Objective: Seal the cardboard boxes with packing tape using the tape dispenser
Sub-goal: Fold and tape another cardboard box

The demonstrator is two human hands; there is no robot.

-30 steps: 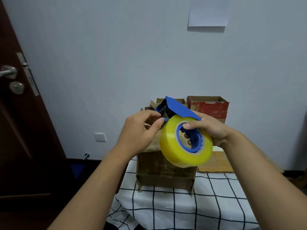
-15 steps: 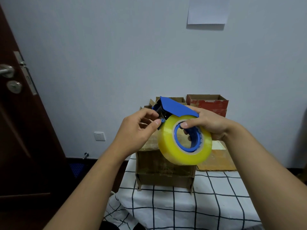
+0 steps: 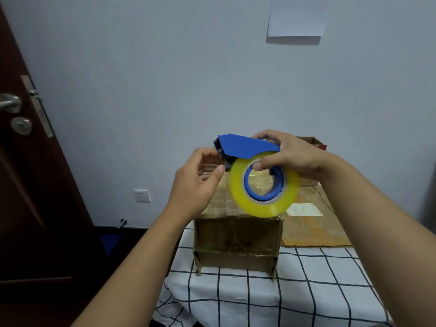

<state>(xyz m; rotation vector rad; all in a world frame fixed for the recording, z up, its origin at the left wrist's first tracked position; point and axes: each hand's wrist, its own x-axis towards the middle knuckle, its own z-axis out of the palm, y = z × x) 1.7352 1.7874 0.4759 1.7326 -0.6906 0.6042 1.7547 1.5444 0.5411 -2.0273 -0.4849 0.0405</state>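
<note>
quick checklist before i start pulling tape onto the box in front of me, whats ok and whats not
1. Tape dispenser held firmly: ok, the right hand grips it, thumb in the blue core.
2. Free tape end found: cannot tell, the left hand pinches at the cutter end, but no tape strip is visible.
3. Tape roll seated on the dispenser: ok.
4. Front cardboard box flaps shut: ok as far as seen, the top looks flat, partly hidden by the roll.
5. Box steady on the checked tablecloth: ok.
6. Dispenser down at the box: not ok, it is held up in the air above it.
</note>
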